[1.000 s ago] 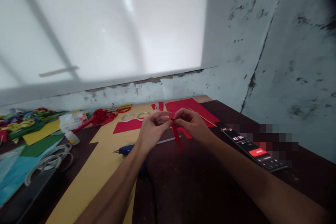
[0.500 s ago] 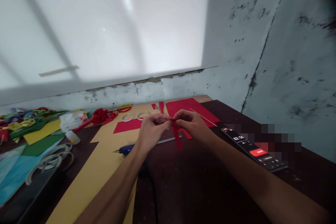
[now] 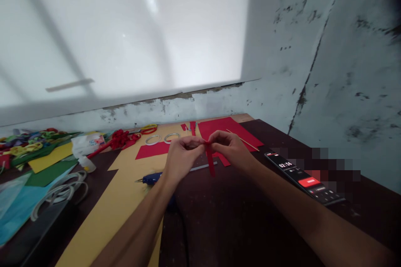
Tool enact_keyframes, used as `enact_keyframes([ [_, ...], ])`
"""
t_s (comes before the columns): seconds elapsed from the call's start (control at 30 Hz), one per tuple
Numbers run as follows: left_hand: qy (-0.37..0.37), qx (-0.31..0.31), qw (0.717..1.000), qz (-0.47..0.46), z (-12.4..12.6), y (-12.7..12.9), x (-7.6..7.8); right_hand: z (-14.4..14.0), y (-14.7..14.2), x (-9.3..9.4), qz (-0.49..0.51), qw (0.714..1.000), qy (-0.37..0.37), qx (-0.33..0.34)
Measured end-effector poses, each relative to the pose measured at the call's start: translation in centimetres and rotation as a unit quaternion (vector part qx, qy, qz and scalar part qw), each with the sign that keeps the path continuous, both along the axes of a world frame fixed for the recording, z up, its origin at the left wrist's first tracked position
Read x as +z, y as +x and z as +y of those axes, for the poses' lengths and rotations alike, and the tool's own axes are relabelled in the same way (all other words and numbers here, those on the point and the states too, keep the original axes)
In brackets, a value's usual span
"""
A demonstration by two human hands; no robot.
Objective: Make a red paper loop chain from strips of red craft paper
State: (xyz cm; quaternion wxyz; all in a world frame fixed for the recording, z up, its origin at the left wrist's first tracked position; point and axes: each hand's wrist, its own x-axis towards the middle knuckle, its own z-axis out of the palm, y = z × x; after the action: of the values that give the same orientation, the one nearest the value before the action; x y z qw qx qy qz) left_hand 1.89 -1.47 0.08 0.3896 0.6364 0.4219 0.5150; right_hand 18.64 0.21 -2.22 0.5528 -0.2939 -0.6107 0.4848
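Note:
A narrow red strip, ribbon or paper, hangs down between my two hands above the dark table. Its upper end is pinched by my left hand and my right hand, whose fingertips nearly meet. What the fingertips do at that end is partly hidden. Beneath my left wrist lies a blue hot glue gun, nozzle pointing left. Behind my hands are a red sheet with a thin wooden stick on it, and a red strip of sheet to the left.
Two tape rolls, yellow-handled scissors and red ribbon flowers lie behind on the left. Further left are coloured sheets, a coiled grey cable and a black box. At right lies a lit phone.
The hanging red strip has turned slightly and looks narrower, its lower end shifted a little left. Both hands stay nearly in place, still pinching it.

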Motion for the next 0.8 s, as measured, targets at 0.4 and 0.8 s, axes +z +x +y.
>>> enact_keyframes([
  [0.4, -0.008, -0.012, 1.0, 0.014, -0.13, 0.01, 0.02, -0.14, -0.11, 0.27, -0.001, 1.0, 0.028, -0.013],
  [0.8, -0.006, -0.017, 1.0, 0.022, -0.35, 0.06, 0.3, -0.25, -0.18, 0.22, 0.0, 1.0, 0.015, -0.016],
])
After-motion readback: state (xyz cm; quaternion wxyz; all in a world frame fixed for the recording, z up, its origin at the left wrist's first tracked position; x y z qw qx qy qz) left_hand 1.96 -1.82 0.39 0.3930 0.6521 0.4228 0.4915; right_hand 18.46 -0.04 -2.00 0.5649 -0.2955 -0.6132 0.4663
